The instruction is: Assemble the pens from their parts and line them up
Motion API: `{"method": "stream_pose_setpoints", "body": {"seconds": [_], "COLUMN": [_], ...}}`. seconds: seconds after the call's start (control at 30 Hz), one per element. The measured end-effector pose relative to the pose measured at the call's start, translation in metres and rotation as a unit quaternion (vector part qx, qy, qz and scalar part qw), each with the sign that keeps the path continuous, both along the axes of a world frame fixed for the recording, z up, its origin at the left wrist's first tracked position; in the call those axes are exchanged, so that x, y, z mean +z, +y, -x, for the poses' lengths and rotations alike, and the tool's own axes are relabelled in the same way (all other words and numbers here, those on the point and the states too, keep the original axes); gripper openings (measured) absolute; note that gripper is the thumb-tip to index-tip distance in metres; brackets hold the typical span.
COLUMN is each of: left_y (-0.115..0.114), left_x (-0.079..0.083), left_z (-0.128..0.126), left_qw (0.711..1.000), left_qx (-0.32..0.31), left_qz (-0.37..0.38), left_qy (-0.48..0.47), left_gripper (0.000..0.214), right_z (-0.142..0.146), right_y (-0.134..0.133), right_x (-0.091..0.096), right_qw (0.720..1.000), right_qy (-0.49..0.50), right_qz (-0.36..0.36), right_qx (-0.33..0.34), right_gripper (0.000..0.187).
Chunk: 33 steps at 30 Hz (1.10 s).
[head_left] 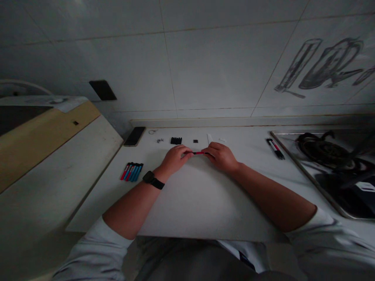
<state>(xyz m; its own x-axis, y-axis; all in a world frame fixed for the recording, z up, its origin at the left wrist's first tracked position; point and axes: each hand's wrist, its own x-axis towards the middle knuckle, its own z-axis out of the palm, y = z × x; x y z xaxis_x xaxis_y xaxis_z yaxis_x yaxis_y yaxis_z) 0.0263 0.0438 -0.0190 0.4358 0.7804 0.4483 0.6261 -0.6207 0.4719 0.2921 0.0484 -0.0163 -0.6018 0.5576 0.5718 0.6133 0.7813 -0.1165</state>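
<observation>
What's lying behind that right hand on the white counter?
Beyond the right hand lie thin white sticks and a small white piece. Whatever the hand itself covers can't be seen.

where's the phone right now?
In the head view, the phone lies at the far left corner of the white counter, near the tiled wall and beyond the row of red and blue pens.

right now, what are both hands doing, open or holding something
Left hand: closed, fingertips pinching one end of the red and black pen.
Right hand: closed, fingertips pinching the pen's other end.
</observation>
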Motion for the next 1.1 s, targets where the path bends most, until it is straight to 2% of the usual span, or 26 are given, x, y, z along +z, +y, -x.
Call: {"method": "stream_pose_setpoints", "body": {"seconds": [0.2, 0.57, 0.8, 0.97, 1.1], "left_y": [-0.001, 0.000, -0.001, -0.001, -0.002], "left_x": [0.003, 0.005, 0.003, 0.003, 0.004], "left_z": [-0.001, -0.001, 0.000, 0.001, 0.000], "left_qw": [1.000, 0.998, 0.998, 0.998, 0.998], "left_qx": [0.001, 0.019, 0.032, 0.042, 0.037], "left_qz": [0.007, -0.044, -0.043, -0.045, -0.043], "left_qy": [0.028, 0.037, 0.026, 0.005, 0.002], "left_gripper": [0.021, 0.016, 0.010, 0.009, 0.008], "right_z": [0.000, 0.001, -0.002, -0.005, 0.001], "right_y": [-0.001, -0.002, 0.001, 0.007, 0.008], "right_x": [-0.001, 0.002, 0.001, 0.002, 0.005], "right_qw": [1.000, 1.000, 0.999, 0.988, 0.948], "right_qy": [-0.001, 0.010, 0.024, 0.125, 0.249], "right_qz": [-0.014, 0.019, 0.036, 0.094, 0.199], "right_qx": [0.014, 0.010, 0.003, 0.008, 0.008], "right_gripper": [0.026, 0.025, 0.024, 0.025, 0.026]}}
